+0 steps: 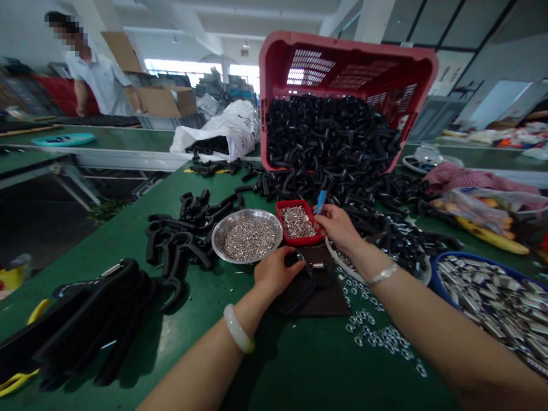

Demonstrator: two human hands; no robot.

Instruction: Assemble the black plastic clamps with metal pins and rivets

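Observation:
My left hand point(276, 273) is closed on a black part point(299, 288) over a dark mat point(331, 291). A small metal spring point(317, 265) sits just right of its fingertips. My right hand point(336, 225) pinches a blue-handled tool point(321, 201) at the right edge of a red tray point(295, 240) filled with small metal pins point(297, 221). Left of the tray stands a metal bowl point(217, 240) of tiny metal pieces point(249, 238).
A red crate point(428, 74) spills black parts point(329, 131) at the back. More black parts point(98, 319) lie left. Metal rings point(377, 331) are scattered right, near a blue basin point(439, 279) of metal pieces. A person point(100, 83) stands at back left.

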